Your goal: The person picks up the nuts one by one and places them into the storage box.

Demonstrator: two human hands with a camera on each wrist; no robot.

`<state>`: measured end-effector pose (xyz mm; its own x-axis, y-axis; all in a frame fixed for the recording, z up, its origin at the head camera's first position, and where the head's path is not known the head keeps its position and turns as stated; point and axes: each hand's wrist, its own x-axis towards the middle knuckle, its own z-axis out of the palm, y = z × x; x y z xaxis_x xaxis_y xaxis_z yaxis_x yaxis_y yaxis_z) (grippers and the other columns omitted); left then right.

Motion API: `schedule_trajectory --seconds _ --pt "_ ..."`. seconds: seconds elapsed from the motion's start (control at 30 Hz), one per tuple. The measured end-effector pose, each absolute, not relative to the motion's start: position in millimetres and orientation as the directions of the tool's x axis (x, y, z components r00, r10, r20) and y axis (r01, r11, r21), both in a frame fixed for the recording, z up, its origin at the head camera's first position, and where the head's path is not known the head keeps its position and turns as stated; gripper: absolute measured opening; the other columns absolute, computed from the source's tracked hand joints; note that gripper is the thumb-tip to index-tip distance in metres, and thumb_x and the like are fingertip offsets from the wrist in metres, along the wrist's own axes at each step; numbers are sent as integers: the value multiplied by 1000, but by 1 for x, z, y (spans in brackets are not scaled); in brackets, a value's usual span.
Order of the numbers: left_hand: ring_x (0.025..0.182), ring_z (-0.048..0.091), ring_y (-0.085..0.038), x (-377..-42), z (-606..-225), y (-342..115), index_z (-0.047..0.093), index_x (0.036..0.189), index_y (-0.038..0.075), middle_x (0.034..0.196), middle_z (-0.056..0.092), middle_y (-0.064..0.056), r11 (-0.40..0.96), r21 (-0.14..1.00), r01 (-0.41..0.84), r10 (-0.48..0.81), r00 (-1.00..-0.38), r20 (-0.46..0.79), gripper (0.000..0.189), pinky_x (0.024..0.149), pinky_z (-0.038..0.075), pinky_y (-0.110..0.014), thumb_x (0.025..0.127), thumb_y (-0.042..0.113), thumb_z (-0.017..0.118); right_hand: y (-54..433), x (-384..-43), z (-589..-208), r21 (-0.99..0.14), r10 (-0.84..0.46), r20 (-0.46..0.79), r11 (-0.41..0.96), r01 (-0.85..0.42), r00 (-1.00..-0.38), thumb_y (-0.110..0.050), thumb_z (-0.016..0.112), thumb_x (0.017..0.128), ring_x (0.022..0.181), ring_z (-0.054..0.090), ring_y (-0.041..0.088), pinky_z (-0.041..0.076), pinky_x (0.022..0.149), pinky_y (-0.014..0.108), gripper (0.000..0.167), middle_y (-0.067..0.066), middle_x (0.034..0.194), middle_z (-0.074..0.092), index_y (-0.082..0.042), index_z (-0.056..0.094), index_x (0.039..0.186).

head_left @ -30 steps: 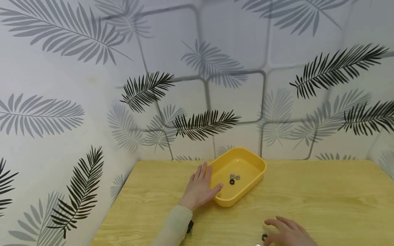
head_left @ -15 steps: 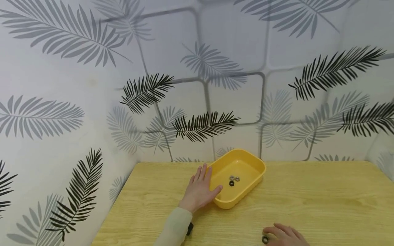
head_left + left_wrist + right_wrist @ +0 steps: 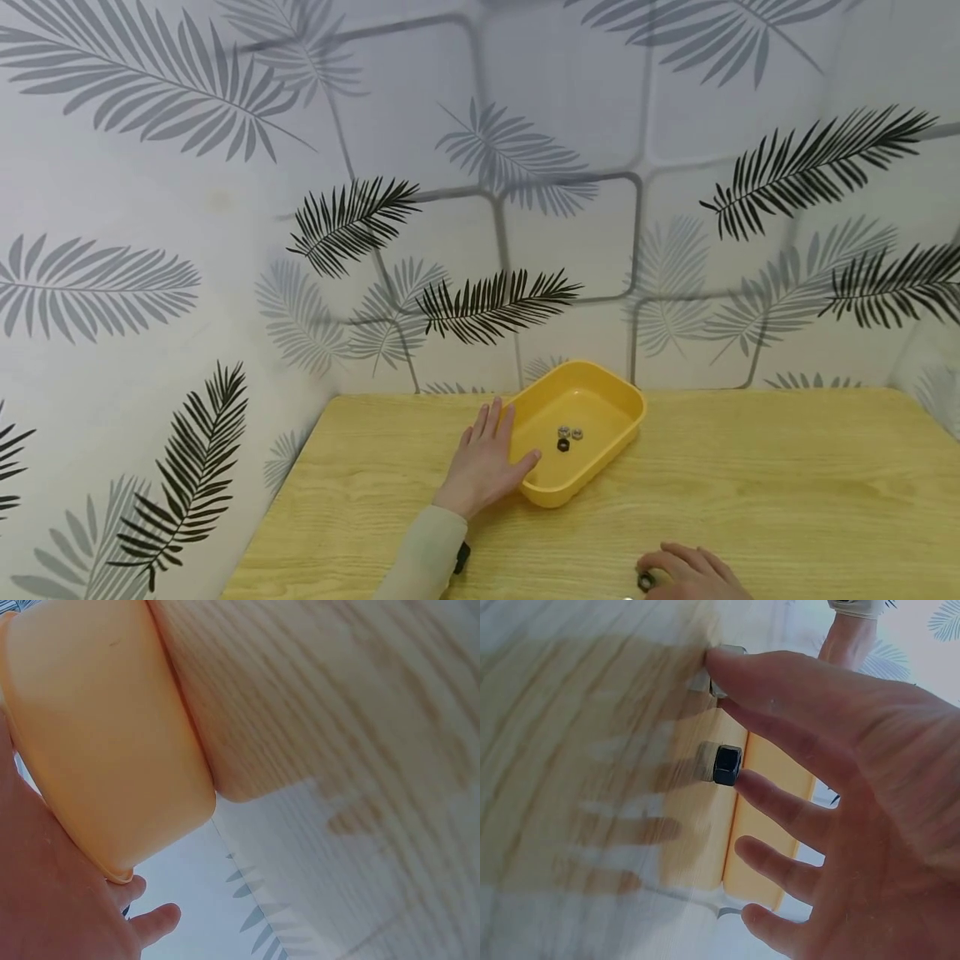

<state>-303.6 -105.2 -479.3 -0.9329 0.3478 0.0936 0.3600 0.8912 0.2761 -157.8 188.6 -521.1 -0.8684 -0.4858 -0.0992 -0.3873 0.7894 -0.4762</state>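
Hex nut, black, crisply faceted, hole upward, lies by the right hand on the wood-grain table; I cannot tell whether those fingers pinch. Beyond, the left hand, fingers apart, touches a yellow tray holding two silvery nuts and one black nut.

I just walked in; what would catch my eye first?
Probably the yellow tray near the back of the wooden table, holding three nuts, the left hand on its rim. Next, the dark leaf patterns on the wall behind. Then the right hand beside a dark nut low in the head view.
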Motion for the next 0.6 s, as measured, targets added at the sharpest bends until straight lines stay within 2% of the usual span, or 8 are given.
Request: schedule_trajectory --seconds 0.17,0.3,0.6 --pt "150 6 -27 -306 -479 -105 18 159 13 164 9 -10 890 274 364 347 -932 108 82 115 19 -52 97 62 41 190 -161 -523 -480 -500 -86 779 -404 -861 -63 64 84 124 44 44 29 91 75 16 -19 121 53 -48 68 85" --pt "150 7 -28 -306 -480 -105 19 159 13 164 9 -11 892 272 361 347 -932 102 83 115 20 -52 97 63 41 188 -161 -525 -466 -481 -108 797 -383 -870 -66 62 84 124 44 42 27 93 75 22 -21 119 52 -45 69 83" --pt "150 7 -28 -303 -480 -107 19 159 13 164 9 -11 892 266 366 351 -931 102 84 115 21 -52 97 65 38 184 -156 -525 -452 -479 -44 792 -411 -877 -66 58 87 118 49 40 33 92 70 30 -23 114 51 -40 70 82"
